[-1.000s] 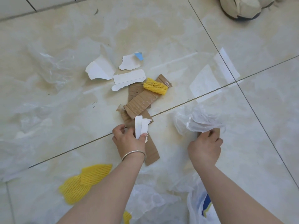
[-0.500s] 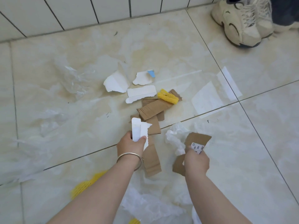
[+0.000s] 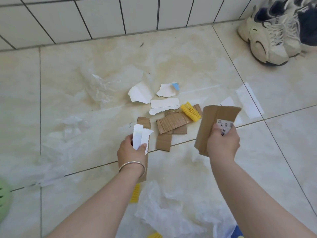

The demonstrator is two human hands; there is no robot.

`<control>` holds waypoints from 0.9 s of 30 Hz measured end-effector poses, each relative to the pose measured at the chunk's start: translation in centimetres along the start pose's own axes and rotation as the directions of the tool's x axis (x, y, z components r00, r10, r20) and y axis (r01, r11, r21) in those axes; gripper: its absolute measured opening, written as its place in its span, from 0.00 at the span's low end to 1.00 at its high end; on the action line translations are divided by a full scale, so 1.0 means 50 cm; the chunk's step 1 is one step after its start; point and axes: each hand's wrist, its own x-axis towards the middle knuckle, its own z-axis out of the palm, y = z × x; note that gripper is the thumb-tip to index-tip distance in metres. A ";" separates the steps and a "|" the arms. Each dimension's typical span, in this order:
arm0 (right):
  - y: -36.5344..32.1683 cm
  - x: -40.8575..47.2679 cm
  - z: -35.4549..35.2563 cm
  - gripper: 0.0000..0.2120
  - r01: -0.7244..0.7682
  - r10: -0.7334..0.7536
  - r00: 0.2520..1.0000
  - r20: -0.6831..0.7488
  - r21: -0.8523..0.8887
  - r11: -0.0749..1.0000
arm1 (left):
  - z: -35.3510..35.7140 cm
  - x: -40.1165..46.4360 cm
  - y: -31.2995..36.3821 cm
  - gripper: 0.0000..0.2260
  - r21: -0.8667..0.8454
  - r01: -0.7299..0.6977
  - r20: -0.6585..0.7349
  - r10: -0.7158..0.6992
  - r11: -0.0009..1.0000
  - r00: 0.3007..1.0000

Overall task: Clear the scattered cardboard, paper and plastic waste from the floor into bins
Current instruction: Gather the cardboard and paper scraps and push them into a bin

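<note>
**Full hands, much litter left**

Pale floor tiles [image 3: 188, 54] below a white-tiled wall, strewn with waste. Left hand [image 3: 132, 150] curled round white paper strips [image 3: 139, 138] pinched under the thumb, with a long cardboard strip [image 3: 145, 162] behind them. Right hand [image 3: 223, 143] gripped a folded cardboard sheet [image 3: 217, 121] by its labelled edge, held above the floor.

Between the hands, on the tiles: ridged cardboard pieces [image 3: 173, 123], a yellow foam net [image 3: 190, 110] lying on their far end, torn white paper [image 3: 163, 103] just beyond. Clear plastic film [image 3: 103, 86] spread well to the left, crumpled white plastic [image 3: 163, 208] near the arms. Only a green rim [image 3: 4, 198] at the left edge (a bin, perhaps, though impossible to tell).

Risks, as judged: with both hands occupied, reaching for more cardboard could loosen the thumb's hold and drop the paper strips. Clear film, nearly invisible against the pale tiles, could easily be missed. Slippery plastic underfoot. Foam net swept up with cardboard could end in the wrong bin. Sneakers [image 3: 271, 36] stood far right, well apart from the litter.
</note>
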 end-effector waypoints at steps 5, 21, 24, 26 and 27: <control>0.003 -0.030 0.059 0.11 -0.027 0.031 0.991 0.133 -0.027 0.999 | 0.009 0.018 0.007 0.14 -0.049 0.076 0.059 -0.073 0.996 0.996; 0.016 0.046 0.164 0.10 -0.544 0.465 0.805 0.368 0.146 0.826 | 0.084 0.117 0.125 0.16 0.112 -0.251 0.361 0.196 0.961 0.912; 0.025 0.061 0.185 0.05 -0.510 0.446 0.831 0.331 0.134 0.850 | 0.098 0.130 0.137 0.17 0.170 -0.386 0.400 0.294 0.907 0.868; 0.033 0.064 0.196 0.05 -0.480 0.431 0.858 0.281 0.135 0.867 | 0.110 0.130 0.138 0.15 0.194 -0.381 0.384 0.288 0.904 0.877; 0.035 0.064 0.201 0.07 -0.470 0.425 0.866 0.263 0.140 0.872 | 0.117 0.128 0.136 0.14 0.199 -0.364 0.366 0.275 0.910 0.889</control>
